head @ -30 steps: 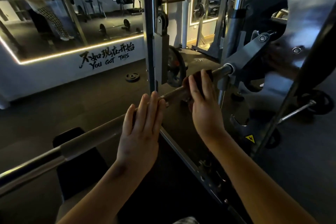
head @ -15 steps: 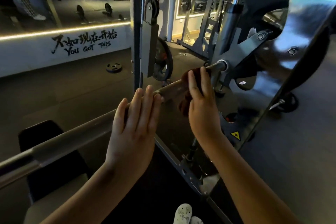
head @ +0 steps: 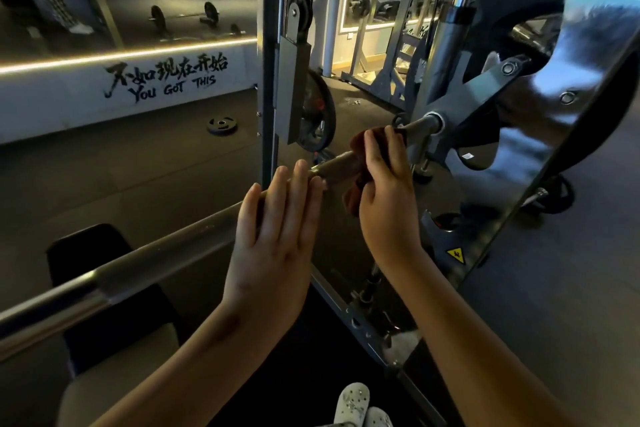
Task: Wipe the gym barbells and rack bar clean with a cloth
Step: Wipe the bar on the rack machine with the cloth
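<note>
Rack bar (head: pixel 156 256), a round steel tube, matte and knurled mid-length and polished at lower left, slants across a dim gym above the dark rubber floor (head: pixel 138 177). A white wall (head: pixel 52 104) carries black brush lettering, and a round weight plate (head: pixel 222 124) lies below it. The left hand (head: pixel 273 243) lies flat on the bar, fingers straight. The right hand (head: pixel 388 204) grips a rust-red cloth (head: pixel 358 146) wrapped round the bar's far end.

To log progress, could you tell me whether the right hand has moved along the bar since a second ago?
No: the right hand, gripping the cloth, keeps its gap to the end collar.
</note>
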